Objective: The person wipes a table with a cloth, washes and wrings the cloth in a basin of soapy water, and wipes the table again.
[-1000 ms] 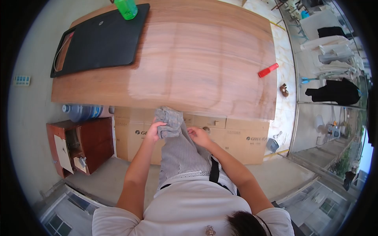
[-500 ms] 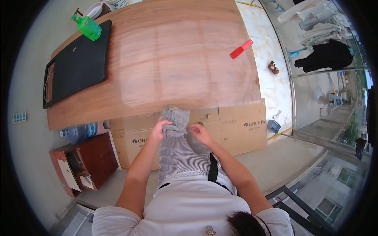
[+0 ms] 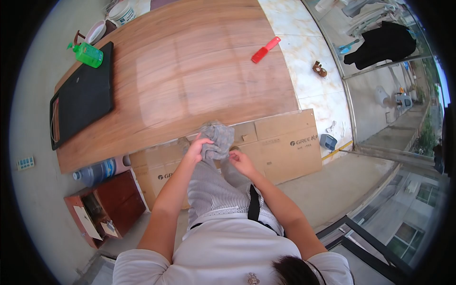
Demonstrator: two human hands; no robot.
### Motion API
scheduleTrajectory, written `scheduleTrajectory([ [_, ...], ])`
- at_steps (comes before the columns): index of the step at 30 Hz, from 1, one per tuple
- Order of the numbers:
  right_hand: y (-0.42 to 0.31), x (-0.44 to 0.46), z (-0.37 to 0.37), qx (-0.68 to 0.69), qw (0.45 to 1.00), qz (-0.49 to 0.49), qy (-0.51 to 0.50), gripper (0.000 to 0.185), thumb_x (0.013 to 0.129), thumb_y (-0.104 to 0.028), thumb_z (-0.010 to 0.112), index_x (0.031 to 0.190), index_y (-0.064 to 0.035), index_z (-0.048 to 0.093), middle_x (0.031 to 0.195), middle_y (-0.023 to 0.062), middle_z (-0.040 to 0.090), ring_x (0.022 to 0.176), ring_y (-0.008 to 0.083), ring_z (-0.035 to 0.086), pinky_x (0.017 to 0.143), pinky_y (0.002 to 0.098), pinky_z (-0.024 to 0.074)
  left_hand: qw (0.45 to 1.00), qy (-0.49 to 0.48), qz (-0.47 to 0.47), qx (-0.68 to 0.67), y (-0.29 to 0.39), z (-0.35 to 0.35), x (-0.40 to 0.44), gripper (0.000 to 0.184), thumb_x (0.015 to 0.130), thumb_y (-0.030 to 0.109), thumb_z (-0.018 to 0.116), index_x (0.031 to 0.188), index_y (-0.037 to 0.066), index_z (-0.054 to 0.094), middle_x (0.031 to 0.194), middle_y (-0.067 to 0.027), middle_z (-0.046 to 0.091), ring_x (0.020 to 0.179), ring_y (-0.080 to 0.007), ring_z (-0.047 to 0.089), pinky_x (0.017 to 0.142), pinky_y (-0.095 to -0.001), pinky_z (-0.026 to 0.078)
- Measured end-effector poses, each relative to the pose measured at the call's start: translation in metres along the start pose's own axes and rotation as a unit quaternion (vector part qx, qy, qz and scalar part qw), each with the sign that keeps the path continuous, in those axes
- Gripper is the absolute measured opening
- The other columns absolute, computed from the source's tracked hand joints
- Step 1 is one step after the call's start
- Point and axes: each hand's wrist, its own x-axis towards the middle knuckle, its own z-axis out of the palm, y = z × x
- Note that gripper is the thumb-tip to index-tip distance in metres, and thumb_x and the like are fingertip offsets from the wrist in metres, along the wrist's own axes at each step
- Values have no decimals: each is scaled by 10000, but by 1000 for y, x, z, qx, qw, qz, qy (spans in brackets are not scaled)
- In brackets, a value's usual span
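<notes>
A crumpled grey cloth (image 3: 220,141) hangs from my left hand (image 3: 195,148), whose fingers are closed on its left side. It is above the striped trousers, by the near edge of the wooden table (image 3: 190,76). Just right of the cloth is my right hand (image 3: 242,162), its fingers loosely curled and apart from one another, with nothing seen in them. A red brush (image 3: 265,50) lies near the table's right edge. Toward the left end lies a black flat panel (image 3: 84,97) with a green pump bottle (image 3: 88,55) on it.
Flattened cardboard (image 3: 285,147) lies on the floor below the table's near edge. A water bottle (image 3: 95,173) and a reddish-brown cabinet (image 3: 116,202) stand at lower left. A white bucket (image 3: 122,13) is beyond the far left corner. Glass panels run along the right.
The view has shifted and turned slightly. The cloth has changed shape in my left hand and looks more bunched. My right hand stays close beside it.
</notes>
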Motion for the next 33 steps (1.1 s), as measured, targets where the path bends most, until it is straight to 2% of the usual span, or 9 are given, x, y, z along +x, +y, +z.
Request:
scheduleTrajectory([
  [2,10,-3,-8,9,1000,-4,14,298,859,-100,607,1147,-23,597,939,87,670,819,172,640,760,315,517,1000,12,3,7,-2,27,-3,940,702,-74,621,1488,139,151,1199,-194,554,1010,-341,626,823,-505,550],
  [5,29,-12,-24,32,999,-12,31,294,858,-113,611,1136,-18,605,928,98,673,812,186,651,751,326,521,994,-105,6,15,-12,42,16,728,713,-69,611,1370,107,350,1156,-167,582,1007,-335,629,810,-508,556],
  [8,54,-19,-39,36,997,-23,61,280,853,-101,611,1121,-18,617,909,100,674,790,182,651,729,322,523,997,-75,9,21,-23,65,28,723,708,-65,627,1356,75,341,1142,-168,588,1002,-312,632,803,-479,560],
  [11,77,-34,-54,58,994,-17,94,269,848,-84,607,1109,-21,628,882,93,670,759,166,644,701,308,524,992,-117,11,40,-28,97,25,581,717,-57,615,1254,77,438,1106,-146,606,993,-311,635,806,-473,563],
  [14,82,-51,-71,79,991,17,102,274,858,-81,614,1124,-17,627,908,74,657,783,139,612,728,281,510,986,-157,12,47,-36,126,29,578,721,-57,612,1251,108,454,1122,-132,607,1003,-319,634,824,-502,555],
  [21,93,-64,-95,102,983,74,134,291,861,-77,620,1147,-19,620,917,55,640,777,130,582,733,268,500,984,-160,-36,74,-54,195,49,508,711,-60,619,1188,79,511,1088,-133,625,1001,-300,638,815,-481,559],
  [28,96,-61,-117,153,962,100,202,281,866,-76,617,1141,-24,618,919,69,646,805,152,631,751,288,506,965,-235,-94,66,-73,283,67,555,716,-77,616,1242,53,495,1099,-133,633,966,-294,653,801,-459,569],
  [30,97,-55,-127,182,955,94,215,266,874,-86,608,1134,-31,622,941,76,657,814,166,647,780,297,506,954,-257,-140,71,-79,308,67,604,716,-79,611,1283,80,476,1156,-119,610,1029,-285,628,862,-448,546],
  [33,90,-52,-157,254,933,104,234,309,925,-196,544,1203,-65,583,1051,98,656,856,185,653,830,325,506,932,-303,-181,79,-101,334,67,655,716,-83,611,1326,97,452,1215,-114,585,1086,-275,601,918,-433,520],
])
